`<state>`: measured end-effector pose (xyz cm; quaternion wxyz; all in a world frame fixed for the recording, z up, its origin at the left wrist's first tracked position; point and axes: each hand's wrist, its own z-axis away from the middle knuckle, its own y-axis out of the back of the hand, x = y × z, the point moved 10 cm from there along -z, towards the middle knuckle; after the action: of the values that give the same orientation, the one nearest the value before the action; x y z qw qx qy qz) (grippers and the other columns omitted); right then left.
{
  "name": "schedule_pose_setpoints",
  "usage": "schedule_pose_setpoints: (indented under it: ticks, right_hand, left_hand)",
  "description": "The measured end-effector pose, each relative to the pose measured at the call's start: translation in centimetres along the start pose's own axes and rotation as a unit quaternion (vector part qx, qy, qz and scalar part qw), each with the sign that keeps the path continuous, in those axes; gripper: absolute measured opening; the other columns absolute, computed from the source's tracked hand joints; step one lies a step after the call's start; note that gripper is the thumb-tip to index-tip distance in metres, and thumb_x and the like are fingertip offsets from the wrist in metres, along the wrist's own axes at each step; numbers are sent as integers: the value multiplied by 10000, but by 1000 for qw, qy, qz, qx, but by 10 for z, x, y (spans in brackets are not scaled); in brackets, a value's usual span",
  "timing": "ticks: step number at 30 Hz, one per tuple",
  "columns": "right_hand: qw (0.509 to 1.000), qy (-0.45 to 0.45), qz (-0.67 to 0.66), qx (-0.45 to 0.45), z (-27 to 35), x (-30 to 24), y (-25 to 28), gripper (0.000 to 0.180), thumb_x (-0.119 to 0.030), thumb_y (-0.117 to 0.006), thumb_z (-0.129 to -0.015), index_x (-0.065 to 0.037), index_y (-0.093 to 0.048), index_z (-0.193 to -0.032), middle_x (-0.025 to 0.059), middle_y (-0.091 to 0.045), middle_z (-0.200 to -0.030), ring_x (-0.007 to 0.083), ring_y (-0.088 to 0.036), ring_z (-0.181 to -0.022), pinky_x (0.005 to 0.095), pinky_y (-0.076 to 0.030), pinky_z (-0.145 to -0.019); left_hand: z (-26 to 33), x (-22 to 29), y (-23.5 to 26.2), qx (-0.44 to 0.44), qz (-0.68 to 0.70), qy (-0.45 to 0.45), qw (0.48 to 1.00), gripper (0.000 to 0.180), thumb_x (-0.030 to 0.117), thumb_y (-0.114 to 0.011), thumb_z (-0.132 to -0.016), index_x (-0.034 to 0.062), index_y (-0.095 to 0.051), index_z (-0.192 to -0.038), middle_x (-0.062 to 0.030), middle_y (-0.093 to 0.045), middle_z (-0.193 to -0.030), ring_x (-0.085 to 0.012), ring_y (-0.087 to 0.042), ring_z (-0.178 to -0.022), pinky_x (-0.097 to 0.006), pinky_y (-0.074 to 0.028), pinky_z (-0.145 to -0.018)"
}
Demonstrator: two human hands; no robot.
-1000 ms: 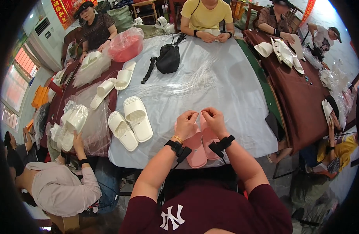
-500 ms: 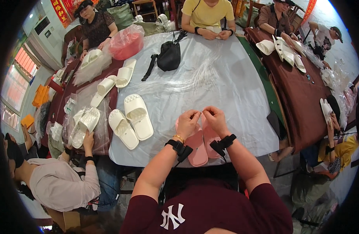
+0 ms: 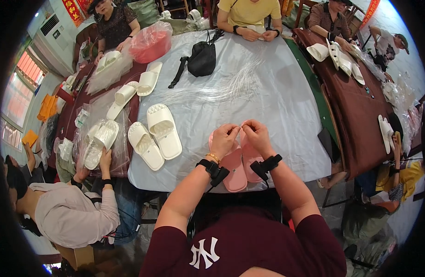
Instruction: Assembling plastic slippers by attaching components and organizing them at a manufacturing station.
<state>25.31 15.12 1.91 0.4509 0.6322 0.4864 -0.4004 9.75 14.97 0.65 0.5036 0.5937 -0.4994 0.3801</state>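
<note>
- My left hand [image 3: 225, 138] is above the pair of soft pink open-toed slippers [image 3: 234, 171], thumb and fingertips closed in a pinch; I cannot tell whether anything thin lies between them.
- My right hand [image 3: 256, 136] is just beside it, fingers likewise pinched together; contents cannot be told.
- The pink slippers lie side by side at the table's near edge, toe straps partly hidden by my hands.
- Table covering: pale grey-blue plastic sheet [image 3: 291, 106], creased.
- Left of my hands: a pair of glossy white open-toed slippers [image 3: 165, 134], soles down.
- Beyond my hands: loose, thin translucent strands [image 3: 235, 92], spread out.
- Farther off: a black fabric bag [image 3: 202, 60] with a strap.
</note>
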Motion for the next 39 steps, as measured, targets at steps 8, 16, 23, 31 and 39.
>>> schedule_pose_setpoints:
  ticks: [8,16,23,31,39]
  right_hand:
    - [998,-37,-42,13,0,6,2,120,-71,-614,-816,41,-655,-801,89,-619,-667,131,-556,-597,284,-446,-565]
    - [1000,-6,-2,-10,0,-2,-2,113,-63,-612,-823,40,-656,-812,72,-609,-661,115,-548,-599,273,-444,-564]
    - [999,-30,-37,4,2,0,0,108,-56,-611,-834,43,-649,-817,50,-601,-676,95,-533,-610,258,-438,-568]
    - [1000,-1,4,-5,0,-11,-2,92,-49,-614,-831,35,-651,-820,55,-605,-681,101,-541,-609,258,-442,-570]
    - [998,47,45,20,0,-5,-2,62,-54,-636,-797,8,-643,-792,104,-594,-681,178,-567,-618,308,-451,-585]
  left_hand:
    - [0,3,0,0,6,16,1000,169,163,-653,-869,3,-699,-900,-123,-667,-814,-206,-615,-708,-305,-482,-654]
    - [0,-3,-2,-3,23,20,1000,169,163,-651,-876,4,-698,-907,-121,-667,-818,-203,-614,-708,-305,-481,-654]
    - [1,0,-2,-4,10,11,1000,153,153,-654,-880,14,-704,-916,-101,-665,-826,-178,-604,-719,-287,-474,-656]
    - [-3,2,-1,-4,0,5,1000,169,162,-642,-881,5,-692,-921,-118,-659,-836,-215,-615,-737,-311,-479,-678]
    - [0,-9,-6,-29,0,48,998,192,170,-601,-904,4,-692,-936,-96,-658,-787,-150,-616,-732,-288,-479,-654]
